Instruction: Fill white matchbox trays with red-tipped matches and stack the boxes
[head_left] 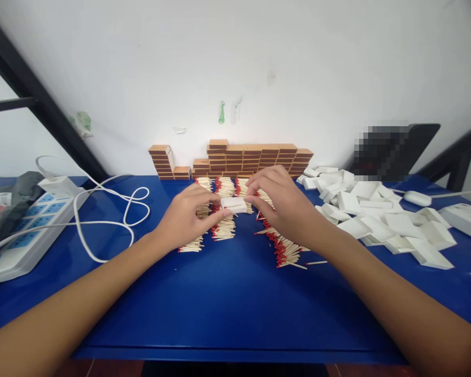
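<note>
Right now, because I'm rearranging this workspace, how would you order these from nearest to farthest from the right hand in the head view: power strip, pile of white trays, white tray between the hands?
From the right hand:
1. White tray: immediately to its left.
2. Pile of white trays: off to its right.
3. Power strip: far left.
</note>
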